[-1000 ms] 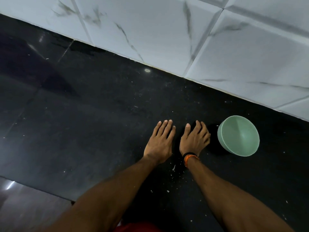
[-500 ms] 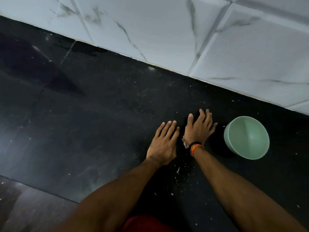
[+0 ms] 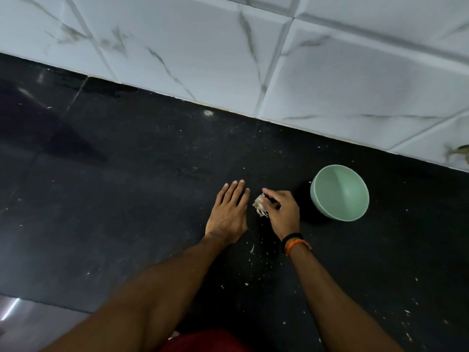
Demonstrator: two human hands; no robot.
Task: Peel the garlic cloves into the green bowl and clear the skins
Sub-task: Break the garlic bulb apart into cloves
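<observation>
I see a small clump of garlic skins (image 3: pixel 260 205) on the black countertop (image 3: pixel 127 199), left of the green bowl (image 3: pixel 340 193), its ragged strands trailing toward me. My right hand (image 3: pixel 283 212) curls around the clump, pinching it. My left hand (image 3: pixel 229 212) lies flat, fingers straight, just left of the skins. Loose flakes (image 3: pixel 252 248) scatter nearer me; the marbled wall tiles (image 3: pixel 228 59) rise behind the bowl.

pale garlic skins (image 3: pixel 260 205) bunched on counter, green bowl (image 3: pixel 339 192) upright
</observation>
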